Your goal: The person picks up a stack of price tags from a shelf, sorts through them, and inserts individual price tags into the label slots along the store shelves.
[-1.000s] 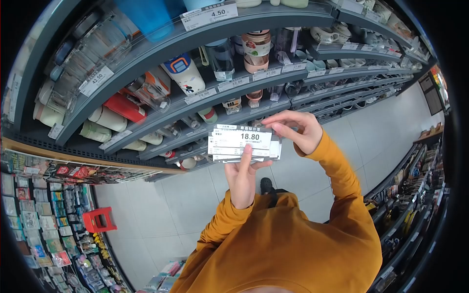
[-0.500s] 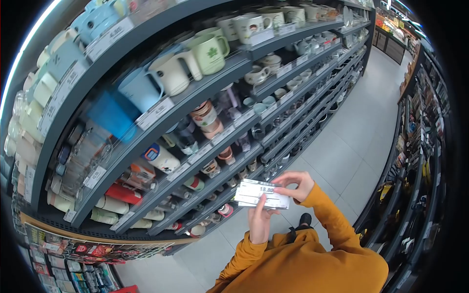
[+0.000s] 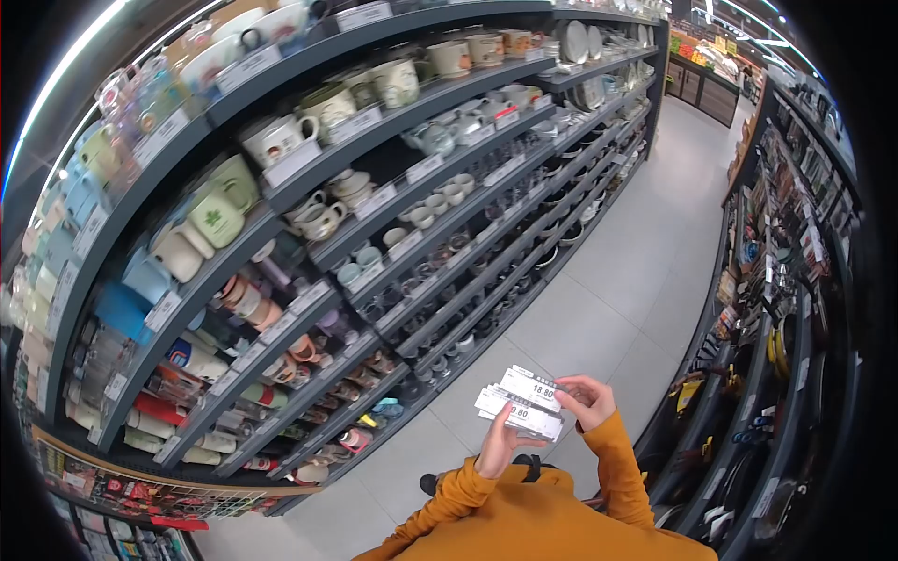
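Observation:
My left hand (image 3: 499,447) grips a small stack of white price labels (image 3: 520,418) from below, with the thumb laid over the front. The label at the front reads "9.80", partly covered by that thumb. In my right hand (image 3: 589,402), thumb and fingertips pinch the right end of another label (image 3: 531,385) reading "18.80", which is raised above the stack and overlaps it. Both hands are close together in front of my body, over the tiled floor.
Shelves (image 3: 374,154) with mugs, cups, teapots and bottles run along the left. More racks (image 3: 748,374) line the right side. A tiled aisle (image 3: 645,215) leads between them towards a produce stand (image 3: 702,84). A dark shoe (image 3: 428,483) shows below.
My view has turned right and up along the aisle. The "18.80" label has moved up off the stack in my right hand, and a "9.80" label now shows beneath.

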`<state>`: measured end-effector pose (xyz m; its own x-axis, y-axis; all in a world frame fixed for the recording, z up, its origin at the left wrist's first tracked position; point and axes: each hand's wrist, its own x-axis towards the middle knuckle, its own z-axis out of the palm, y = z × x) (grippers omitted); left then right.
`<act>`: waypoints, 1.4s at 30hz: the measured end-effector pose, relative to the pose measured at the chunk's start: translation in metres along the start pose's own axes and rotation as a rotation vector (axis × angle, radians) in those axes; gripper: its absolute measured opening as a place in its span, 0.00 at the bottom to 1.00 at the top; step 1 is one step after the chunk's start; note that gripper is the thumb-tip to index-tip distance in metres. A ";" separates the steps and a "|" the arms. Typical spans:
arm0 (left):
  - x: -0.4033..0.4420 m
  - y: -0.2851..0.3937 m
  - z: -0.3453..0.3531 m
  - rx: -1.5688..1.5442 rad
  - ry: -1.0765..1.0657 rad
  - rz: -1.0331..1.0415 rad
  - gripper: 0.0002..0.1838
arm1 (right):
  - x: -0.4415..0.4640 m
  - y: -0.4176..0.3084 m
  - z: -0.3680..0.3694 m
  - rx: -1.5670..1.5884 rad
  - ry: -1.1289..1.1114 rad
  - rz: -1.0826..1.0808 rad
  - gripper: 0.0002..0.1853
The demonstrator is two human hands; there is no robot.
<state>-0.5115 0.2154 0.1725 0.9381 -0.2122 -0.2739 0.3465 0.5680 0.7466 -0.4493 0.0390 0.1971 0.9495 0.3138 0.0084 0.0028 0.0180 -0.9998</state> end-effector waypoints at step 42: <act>0.404 0.036 0.115 -0.137 -0.180 -0.114 0.22 | 0.340 0.021 -0.316 0.072 -0.011 0.119 0.15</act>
<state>-0.1206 0.0589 0.1589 0.8813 -0.4126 -0.2303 0.4590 0.6319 0.6245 -0.0269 -0.1543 0.1738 0.9382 0.3284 -0.1096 -0.1324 0.0478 -0.9901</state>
